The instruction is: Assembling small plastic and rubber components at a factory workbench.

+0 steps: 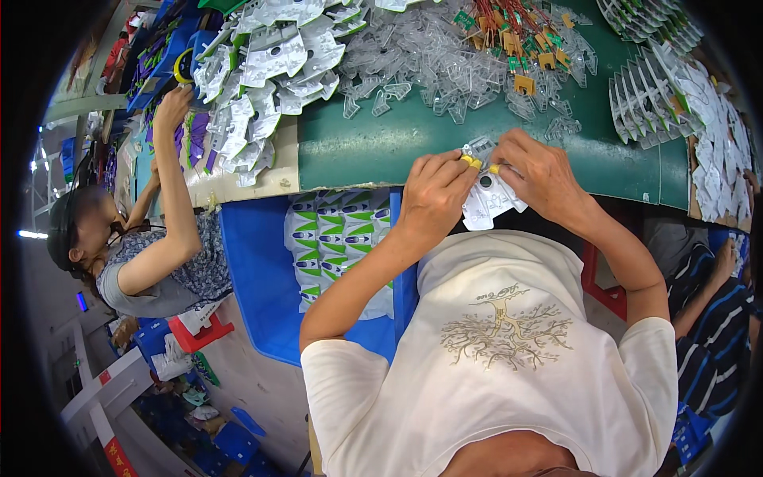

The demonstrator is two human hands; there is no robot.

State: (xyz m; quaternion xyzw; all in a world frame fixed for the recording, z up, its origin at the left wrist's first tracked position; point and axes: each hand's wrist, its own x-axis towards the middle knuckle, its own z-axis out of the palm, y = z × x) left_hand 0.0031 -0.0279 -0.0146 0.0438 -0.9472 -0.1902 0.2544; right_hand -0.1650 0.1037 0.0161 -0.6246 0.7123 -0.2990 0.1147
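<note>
A white plastic housing point(486, 208) with a round dark hole is held over the table's front edge. My left hand point(435, 191) is closed on its left side, thumb and fingers pinching it. My right hand point(542, 173) bends over the upper right of the same housing, its thumb and fingertips drawn together in a pinch; whatever lies between them is hidden. Yellow covers show on fingertips of both hands. A greyish, partly see-through piece point(479, 147) shows at the housing's top end, between the hands.
Clear plastic parts point(445, 60) lie heaped on the green tabletop point(358, 151), beside small green boards with red wires point(517, 36). White-and-green housings point(266, 63) are piled left, more stacked right point(652, 99). A blue bin point(258, 278) holds packed pieces. Co-workers sit left point(151, 262) and right.
</note>
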